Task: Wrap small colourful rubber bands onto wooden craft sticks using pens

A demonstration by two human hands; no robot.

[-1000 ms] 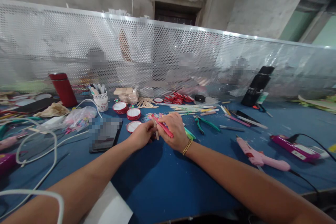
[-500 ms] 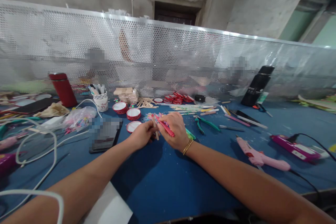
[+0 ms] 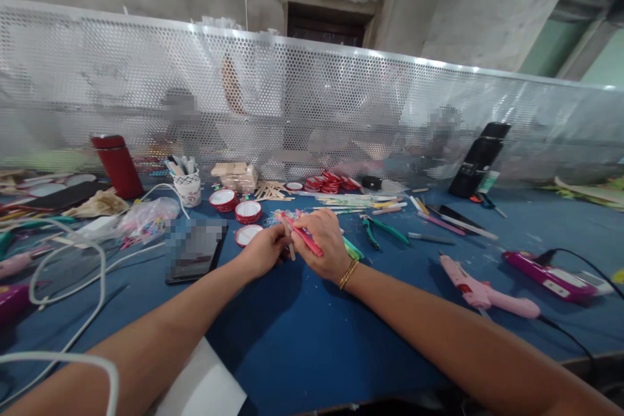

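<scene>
My left hand pinches a thin wooden craft stick, held upright just above the blue table. Close on its right, my right hand is closed around a pinkish-red marker pen, whose front end leans across the top of the stick. Whether the pen touches the wood I cannot tell. Behind the hands lies a pile of small colourful bits. A round red-rimmed lid-like piece sits beside my left hand, and a bright green pen-like thing shows past my right hand.
Teal-handled pliers and a pink glue gun lie to the right. A dark tablet-like device is left of my hands. Craft sticks and a paper cup of pens stand farther back. White cable loops at left.
The marker pen has shifted very slightly in my right hand, its front end a bit farther left. My left hand and the craft stick look the same.
</scene>
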